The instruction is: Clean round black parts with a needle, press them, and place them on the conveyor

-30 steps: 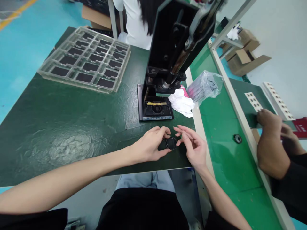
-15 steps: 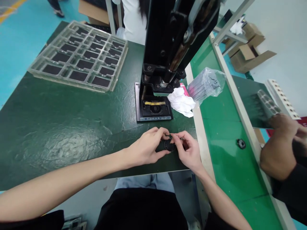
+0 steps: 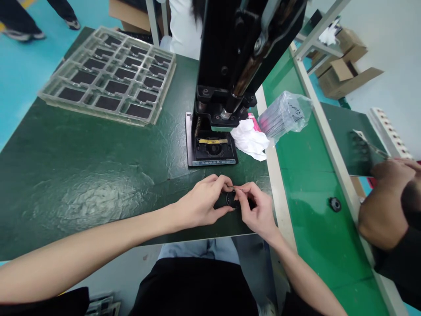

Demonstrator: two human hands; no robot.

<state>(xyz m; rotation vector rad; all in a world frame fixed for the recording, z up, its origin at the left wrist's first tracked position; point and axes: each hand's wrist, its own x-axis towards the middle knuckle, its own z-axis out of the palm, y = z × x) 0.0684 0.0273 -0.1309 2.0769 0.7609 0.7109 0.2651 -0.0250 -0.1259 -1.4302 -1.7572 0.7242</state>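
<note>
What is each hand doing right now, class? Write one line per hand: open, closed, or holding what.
Left hand: closed, holding the round black disc.
Right hand: closed, pinching a thin piece at the disc's edge; too small to identify.

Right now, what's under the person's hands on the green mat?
A round black disc on a dark flat piece. The left hand and right hand hide most of its edge.
</note>
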